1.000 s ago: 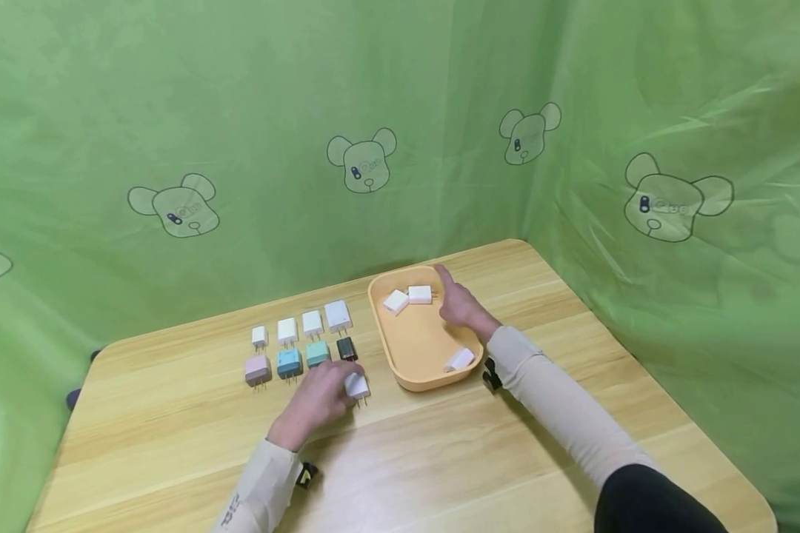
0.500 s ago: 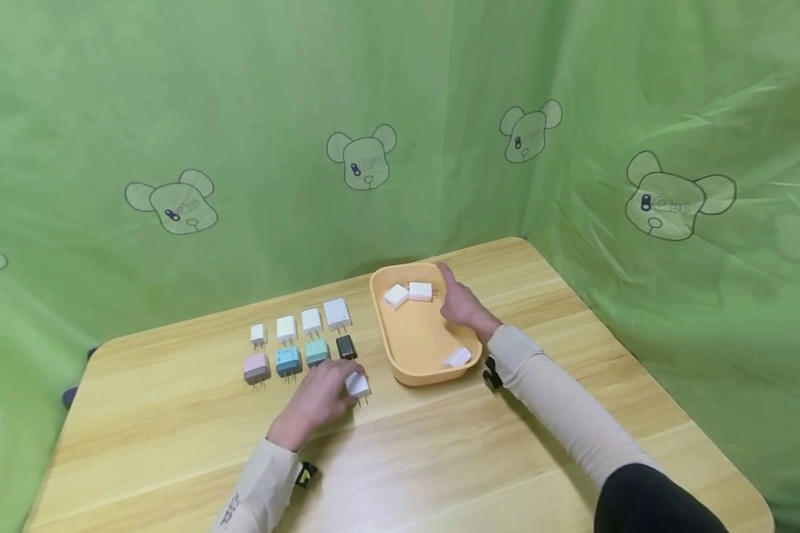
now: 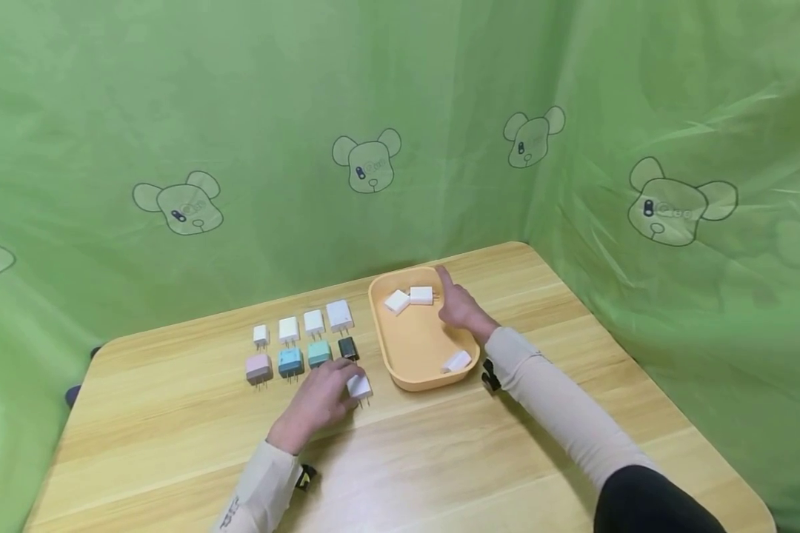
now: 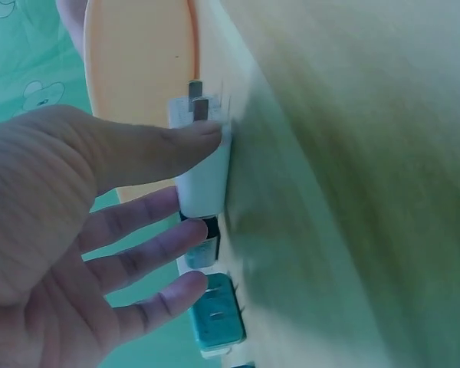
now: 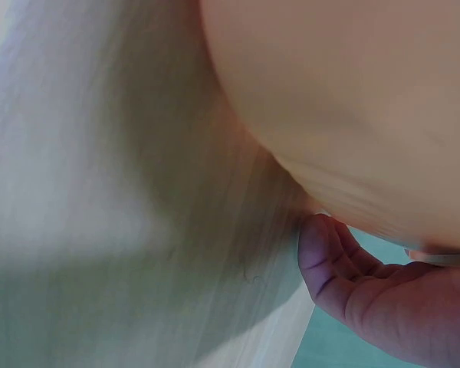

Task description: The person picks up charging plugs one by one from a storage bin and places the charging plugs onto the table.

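My left hand (image 3: pixel 316 400) pinches a white plug-in charger (image 3: pixel 360 387) whose prongs point towards me, close over the wooden table. In the left wrist view the thumb lies across the white charger (image 4: pixel 207 180); the other fingers spread beside it, and the index finger is mostly hidden. My right hand (image 3: pixel 462 307) grips the right rim of an orange tray (image 3: pixel 391 354). Seen from the right wrist, fingers of the right hand (image 5: pixel 383 299) curl at the tray's outer wall (image 5: pixel 345 130). Three white chargers lie inside, one of them a white charger (image 3: pixel 421 295) near the far end.
Left of the tray, chargers stand in rows: several white ones, such as a large white charger (image 3: pixel 339 316), behind a pink charger (image 3: pixel 258 368), a blue charger (image 3: pixel 290 361), a mint charger (image 3: pixel 319 354) and a black charger (image 3: pixel 348 348). A green curtain (image 3: pixel 273 89) surrounds the table (image 3: pixel 507 459).
The white charger inside the tray's near end has shifted slightly. Both hands keep their holds in about the same places; the whole head view drifts a little.
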A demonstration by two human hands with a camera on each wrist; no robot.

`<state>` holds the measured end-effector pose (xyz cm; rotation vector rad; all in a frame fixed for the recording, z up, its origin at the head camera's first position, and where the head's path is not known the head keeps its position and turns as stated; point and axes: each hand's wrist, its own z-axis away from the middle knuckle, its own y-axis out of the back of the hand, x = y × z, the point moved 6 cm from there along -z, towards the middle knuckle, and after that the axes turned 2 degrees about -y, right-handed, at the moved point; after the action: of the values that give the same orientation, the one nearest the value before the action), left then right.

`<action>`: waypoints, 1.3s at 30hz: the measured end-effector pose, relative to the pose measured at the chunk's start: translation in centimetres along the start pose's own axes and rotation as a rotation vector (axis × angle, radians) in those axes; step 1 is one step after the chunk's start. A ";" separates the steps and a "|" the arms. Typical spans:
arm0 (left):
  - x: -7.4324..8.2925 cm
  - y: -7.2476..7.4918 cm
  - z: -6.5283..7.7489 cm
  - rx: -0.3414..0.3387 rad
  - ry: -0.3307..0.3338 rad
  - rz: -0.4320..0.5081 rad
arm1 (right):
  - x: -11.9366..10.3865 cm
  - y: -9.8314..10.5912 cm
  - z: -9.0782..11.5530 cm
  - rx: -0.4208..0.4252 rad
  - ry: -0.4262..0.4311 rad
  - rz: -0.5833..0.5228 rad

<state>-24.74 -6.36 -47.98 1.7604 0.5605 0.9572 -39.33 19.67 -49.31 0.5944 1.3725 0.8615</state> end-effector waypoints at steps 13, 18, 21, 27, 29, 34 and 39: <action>2.1 2.3 -1.0 0.066 -0.059 -0.024 | -0.5 0.1 0.0 -0.034 0.000 0.007; 3.4 2.5 -2.0 0.107 -0.077 -0.013 | -0.3 0.0 -0.2 -0.052 -0.029 0.010; 4.2 2.3 -2.6 0.122 -0.096 -0.016 | -0.2 0.0 -0.2 -0.058 -0.041 0.010; 5.8 1.4 -4.0 0.139 -0.145 -0.031 | -0.3 0.2 0.0 -0.049 -0.041 0.003; 6.4 1.1 -4.4 0.140 -0.158 -0.032 | -0.2 0.1 0.1 -0.046 -0.029 0.008; 7.5 0.7 -5.5 0.131 -0.191 -0.049 | 0.1 -0.1 0.0 -0.030 0.000 0.015; 8.2 0.2 -6.6 0.078 -0.203 -0.079 | -0.1 0.1 0.1 -0.023 0.005 0.029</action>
<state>-25.41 3.33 -43.85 1.8655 0.5377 0.7002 -39.22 19.67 -49.13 0.5955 1.3594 0.9017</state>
